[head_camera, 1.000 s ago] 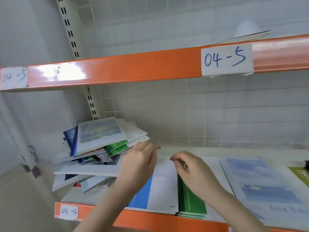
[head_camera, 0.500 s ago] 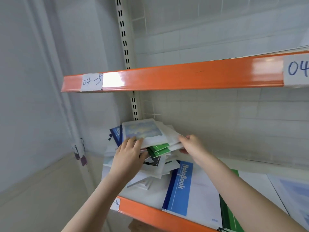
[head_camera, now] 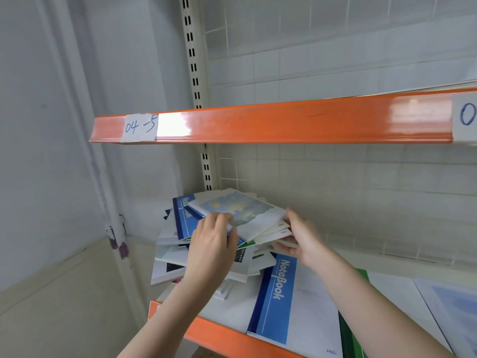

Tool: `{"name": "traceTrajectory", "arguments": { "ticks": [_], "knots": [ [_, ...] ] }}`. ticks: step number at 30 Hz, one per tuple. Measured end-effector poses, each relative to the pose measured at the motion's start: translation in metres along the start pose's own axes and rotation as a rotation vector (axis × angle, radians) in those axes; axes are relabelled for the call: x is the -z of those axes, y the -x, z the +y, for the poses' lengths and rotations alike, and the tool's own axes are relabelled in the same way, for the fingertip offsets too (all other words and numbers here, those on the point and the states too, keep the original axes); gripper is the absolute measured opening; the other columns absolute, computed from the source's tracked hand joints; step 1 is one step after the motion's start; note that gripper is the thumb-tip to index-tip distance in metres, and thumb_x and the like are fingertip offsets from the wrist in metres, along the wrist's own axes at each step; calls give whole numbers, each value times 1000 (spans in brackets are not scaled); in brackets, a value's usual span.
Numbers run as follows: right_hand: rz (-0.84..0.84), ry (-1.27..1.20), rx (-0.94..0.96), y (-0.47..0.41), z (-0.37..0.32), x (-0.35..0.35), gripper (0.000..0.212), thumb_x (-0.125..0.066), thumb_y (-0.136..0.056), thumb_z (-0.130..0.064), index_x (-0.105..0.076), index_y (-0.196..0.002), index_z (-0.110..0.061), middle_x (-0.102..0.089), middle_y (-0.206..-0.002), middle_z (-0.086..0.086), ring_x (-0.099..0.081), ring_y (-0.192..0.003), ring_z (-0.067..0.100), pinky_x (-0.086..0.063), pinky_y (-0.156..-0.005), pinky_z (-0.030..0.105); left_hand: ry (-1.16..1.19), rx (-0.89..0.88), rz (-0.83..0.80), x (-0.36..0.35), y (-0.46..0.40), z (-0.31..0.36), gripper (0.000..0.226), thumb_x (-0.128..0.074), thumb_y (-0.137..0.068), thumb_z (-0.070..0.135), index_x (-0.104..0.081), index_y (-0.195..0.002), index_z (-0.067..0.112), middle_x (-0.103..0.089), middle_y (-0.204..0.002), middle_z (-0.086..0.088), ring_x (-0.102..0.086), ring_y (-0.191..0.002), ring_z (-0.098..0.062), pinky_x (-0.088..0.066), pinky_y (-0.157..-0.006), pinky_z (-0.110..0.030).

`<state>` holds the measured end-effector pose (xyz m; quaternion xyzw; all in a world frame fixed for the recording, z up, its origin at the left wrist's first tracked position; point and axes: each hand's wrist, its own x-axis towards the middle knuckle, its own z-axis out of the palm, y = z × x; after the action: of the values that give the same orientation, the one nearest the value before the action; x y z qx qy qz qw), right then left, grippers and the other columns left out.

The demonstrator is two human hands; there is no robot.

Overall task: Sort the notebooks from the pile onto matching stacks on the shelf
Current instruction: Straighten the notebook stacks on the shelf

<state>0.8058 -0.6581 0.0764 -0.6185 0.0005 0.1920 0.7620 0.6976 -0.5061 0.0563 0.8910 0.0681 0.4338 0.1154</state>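
Observation:
A messy pile of notebooks (head_camera: pixel 178 257) lies at the left end of the lower shelf. On top is a white notebook with a blue-yellow picture cover (head_camera: pixel 240 206). My left hand (head_camera: pixel 211 244) holds its near left edge, thumb on the cover. My right hand (head_camera: pixel 300 237) grips its right corner together with a few white notebooks under it. A blue-striped "Notebook" (head_camera: pixel 184 218) sits tilted in the pile just behind my left hand. To the right lie sorted stacks: a blue "Notebook" stack (head_camera: pixel 291 303), a green stack (head_camera: pixel 348 337) and a picture-cover stack (head_camera: pixel 456 313).
An orange upper shelf beam (head_camera: pixel 284 122) labelled 04-5 crosses above the pile. The orange front lip of the lower shelf (head_camera: pixel 219 334) runs below my arms. A white perforated upright (head_camera: pixel 196 81) and a wire grid back stand behind. A wall lies to the left.
My view swung left from the sorted stacks to the pile. Both hands moved onto the pile and took hold of the top picture-cover notebook, which has turned and lifted slightly.

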Motion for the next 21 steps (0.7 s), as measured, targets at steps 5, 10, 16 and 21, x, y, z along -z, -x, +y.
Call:
{"name": "traceTrajectory", "arguments": {
  "ticks": [5,10,16,21],
  "knots": [
    [-32,182,40,2,-7,-4,21,-63,-89,-32,-50,-83,-17,-58,-85,4,-54,-77,17,-45,-61,27,-67,-1,-19,0,0,-3,7,-66,-87,11,-64,-93,7,-63,-93,-9,-61,-73,-27,-49,-58,-35],
    [-19,281,92,8,-13,-5,15,-57,-90,-24,-49,-80,-17,-48,-70,1,-39,-57,12,-30,-48,22,149,60,-27,10,9,-8,6,-60,-89,7,-56,-92,11,-56,-95,4,-56,-70,-17,-43,-58,-27],
    [-76,245,109,21,-15,-3,6,-58,-92,-18,-55,-91,-12,-61,-81,8,-58,-59,15,-42,-38,17,232,-65,-99,18,23,-5,16,-56,-88,-1,-56,-96,12,-54,-101,7,-53,-76,-13,-49,-65,-31],
    [-112,-62,5,29,-17,11,6,-58,-92,-9,-56,-89,-4,-60,-76,13,-58,-47,16,-36,-30,12,212,-71,34,29,28,2,13,-47,-89,13,-56,-99,13,-54,-98,5,-55,-80,-12,-47,-69,-25]
  ]
}}
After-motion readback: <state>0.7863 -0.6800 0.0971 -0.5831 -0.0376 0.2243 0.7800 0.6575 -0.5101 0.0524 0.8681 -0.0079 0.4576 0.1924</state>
